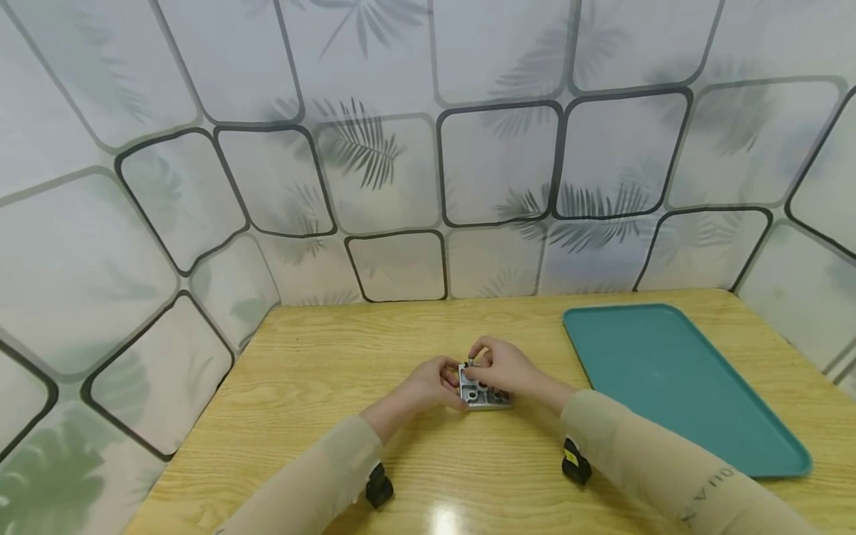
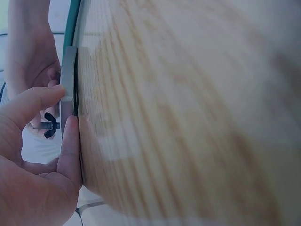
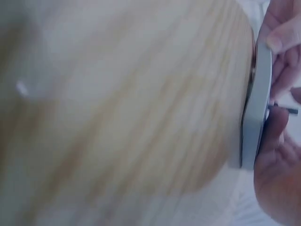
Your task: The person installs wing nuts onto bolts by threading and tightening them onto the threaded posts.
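Note:
A silver metal plate (image 1: pixel 487 406) with several round holes lies on the table in the head view. My left hand (image 1: pixel 428 385) grips its left side; in the left wrist view, thumb and a finger hold the plate's edge (image 2: pixel 68 77). A black wing nut (image 2: pixel 50 125) sits on a threaded bolt (image 3: pixel 288 110) that stands out from the plate. At the plate's far left corner, my right hand (image 1: pixel 508 365) has thumb and forefinger on either side of the wing nut, appearing to pinch it. Those fingertips are partly hidden in both wrist views.
To the right, a teal tray (image 1: pixel 669 379) rests on the wooden table (image 1: pixel 334 357). Behind stands a patterned curtain (image 1: pixel 388 178) that also wraps both sides. Black wrist devices (image 1: pixel 379 487) are strapped at both sleeves.

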Motion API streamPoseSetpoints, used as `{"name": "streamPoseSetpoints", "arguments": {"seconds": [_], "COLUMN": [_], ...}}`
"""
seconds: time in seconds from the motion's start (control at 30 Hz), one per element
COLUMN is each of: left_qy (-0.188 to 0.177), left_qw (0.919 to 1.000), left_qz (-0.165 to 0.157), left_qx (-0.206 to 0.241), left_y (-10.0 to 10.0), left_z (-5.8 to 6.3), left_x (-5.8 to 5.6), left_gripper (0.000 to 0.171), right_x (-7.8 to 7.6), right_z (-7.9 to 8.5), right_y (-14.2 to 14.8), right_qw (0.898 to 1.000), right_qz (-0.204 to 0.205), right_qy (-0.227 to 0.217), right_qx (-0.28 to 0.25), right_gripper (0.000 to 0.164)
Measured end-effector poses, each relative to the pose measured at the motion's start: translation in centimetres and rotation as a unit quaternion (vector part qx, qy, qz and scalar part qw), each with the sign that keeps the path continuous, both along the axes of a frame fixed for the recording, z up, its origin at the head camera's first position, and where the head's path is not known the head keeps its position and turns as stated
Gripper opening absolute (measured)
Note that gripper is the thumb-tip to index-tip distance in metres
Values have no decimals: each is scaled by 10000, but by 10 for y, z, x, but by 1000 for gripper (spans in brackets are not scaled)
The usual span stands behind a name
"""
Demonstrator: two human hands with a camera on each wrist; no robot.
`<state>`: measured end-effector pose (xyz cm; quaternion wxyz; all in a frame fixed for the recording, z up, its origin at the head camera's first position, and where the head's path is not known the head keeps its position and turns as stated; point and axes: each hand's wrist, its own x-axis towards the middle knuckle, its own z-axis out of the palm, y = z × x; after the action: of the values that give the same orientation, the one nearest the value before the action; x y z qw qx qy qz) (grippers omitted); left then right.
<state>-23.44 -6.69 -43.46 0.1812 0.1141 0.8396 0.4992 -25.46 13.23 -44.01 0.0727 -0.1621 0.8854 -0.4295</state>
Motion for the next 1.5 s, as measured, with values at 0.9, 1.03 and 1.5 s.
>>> {"name": "streamPoseSetpoints", "arguments": {"seconds": [0.9,1.03,1.5], "left_qy": [14,32,95], "left_qw": [10000,9999,9999], "left_qz": [20,4,-34], "left_qx": [-87,-103,-31], "left_y": [-1,-1,-1], "left_z": [2,2,-2], "left_x": [-4,-4,-2], "left_gripper": [75,73,72], "right_x": [-9,-8,3], "right_z": [-2,-3,-8], "right_y": [9,8,-7], "right_qw": [9942,9960,9993], "right_qz": [862,710,-329], "right_qy": [-200,-144,-17], "right_qx": [-618,-519,-181], "right_gripper": [34,31,18]}}
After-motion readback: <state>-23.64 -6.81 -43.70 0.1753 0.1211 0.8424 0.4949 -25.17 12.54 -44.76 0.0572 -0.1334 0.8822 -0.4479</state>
